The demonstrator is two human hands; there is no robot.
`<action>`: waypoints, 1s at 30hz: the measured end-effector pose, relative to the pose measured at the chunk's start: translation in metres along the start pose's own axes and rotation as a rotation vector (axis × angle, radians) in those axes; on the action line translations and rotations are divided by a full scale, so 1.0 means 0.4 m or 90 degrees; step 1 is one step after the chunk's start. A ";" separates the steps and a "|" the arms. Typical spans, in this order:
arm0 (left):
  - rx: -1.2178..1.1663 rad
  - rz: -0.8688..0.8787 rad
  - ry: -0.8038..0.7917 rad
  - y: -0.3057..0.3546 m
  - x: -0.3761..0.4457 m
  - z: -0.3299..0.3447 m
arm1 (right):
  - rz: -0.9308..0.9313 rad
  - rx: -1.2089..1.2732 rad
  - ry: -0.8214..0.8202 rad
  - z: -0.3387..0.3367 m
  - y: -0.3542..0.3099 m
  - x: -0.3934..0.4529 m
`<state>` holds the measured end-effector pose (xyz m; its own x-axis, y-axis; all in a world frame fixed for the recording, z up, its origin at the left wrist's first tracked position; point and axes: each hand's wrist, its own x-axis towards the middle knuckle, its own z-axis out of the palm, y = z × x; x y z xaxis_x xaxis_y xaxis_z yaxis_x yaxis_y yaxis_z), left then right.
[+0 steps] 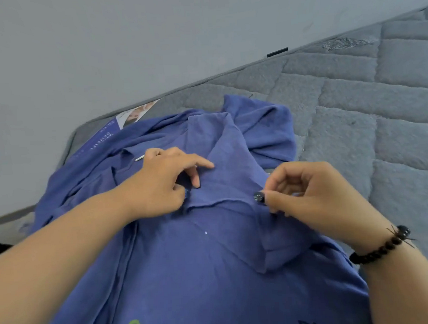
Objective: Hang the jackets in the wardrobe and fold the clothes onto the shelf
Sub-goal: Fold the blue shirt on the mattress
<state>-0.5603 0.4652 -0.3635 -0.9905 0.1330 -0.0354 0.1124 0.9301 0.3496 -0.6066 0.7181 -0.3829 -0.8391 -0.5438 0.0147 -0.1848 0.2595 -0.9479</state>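
Both hands' fingers (pixel 272 198) pinching shirt (pixel 213 261)

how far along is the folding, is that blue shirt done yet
Not done. The blue shirt lies spread on the mattress, still unfolded. In hand: the left hand pinches the collar edge while the right hand pinches fabric at a dark button. Left: folding it and shelving it; no wardrobe or shelf is in view.
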 end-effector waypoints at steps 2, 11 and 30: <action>0.038 0.006 0.001 0.020 -0.001 0.010 | 0.027 -0.124 0.046 0.012 0.024 0.012; 0.136 0.057 0.036 0.013 -0.034 0.073 | 0.104 -0.074 -0.240 0.041 0.000 -0.007; 0.026 -0.313 0.262 -0.270 -0.287 0.122 | -0.267 -0.537 0.154 0.190 0.120 0.052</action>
<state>-0.4549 0.3662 -0.4430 -0.8757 -0.4471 0.1823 -0.3679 0.8624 0.3478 -0.5941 0.6585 -0.4525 -0.6859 -0.5689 0.4538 -0.7202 0.6198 -0.3117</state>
